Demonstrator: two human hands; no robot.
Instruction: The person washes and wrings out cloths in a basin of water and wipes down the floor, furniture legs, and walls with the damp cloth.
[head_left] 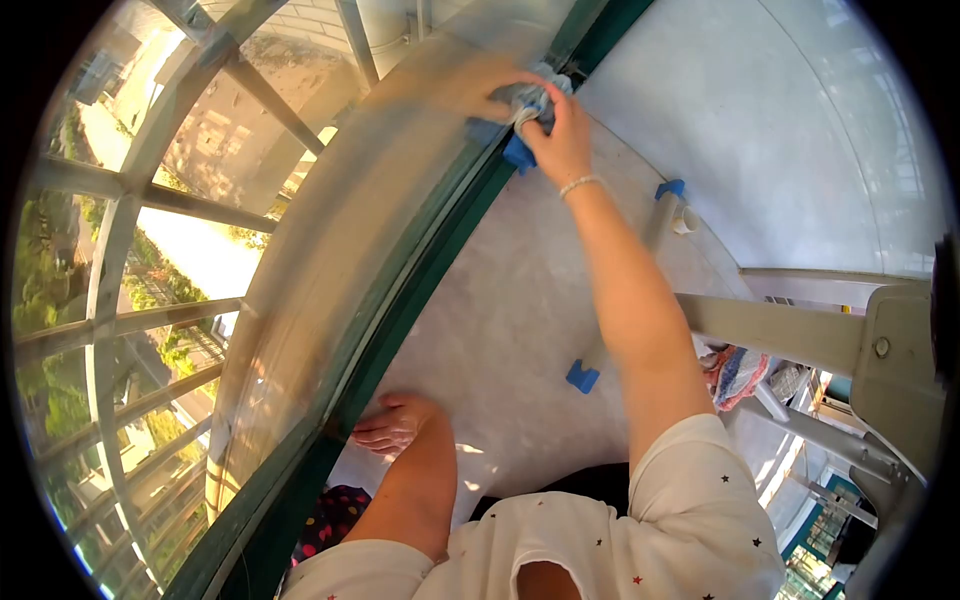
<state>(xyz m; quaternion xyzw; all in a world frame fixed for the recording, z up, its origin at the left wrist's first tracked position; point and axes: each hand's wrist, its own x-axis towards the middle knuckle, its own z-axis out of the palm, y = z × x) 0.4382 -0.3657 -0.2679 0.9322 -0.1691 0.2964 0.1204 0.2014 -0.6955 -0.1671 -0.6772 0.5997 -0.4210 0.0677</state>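
Note:
My right hand (562,135) reaches far forward, its fingers closed around a crumpled grey-blue cloth (530,100). The cloth is pressed against the dark green window frame (425,270) near its far end, over a blue piece (518,154) on the frame. A blurred reflection of the hand shows in the shiny surface (330,250) beyond the frame. Down at the near side, my left hand (400,425) has its fingers stretched out towards the green frame, holding nothing. Whether its fingertips touch the frame I cannot tell.
Metal window bars (120,185) stand outside at the left, high above a street. A pipe with blue-capped feet (583,376) is below my right arm. At the right are a beige metal bar (780,325) and a striped cloth (738,375). A pale wall panel (760,130) rises ahead.

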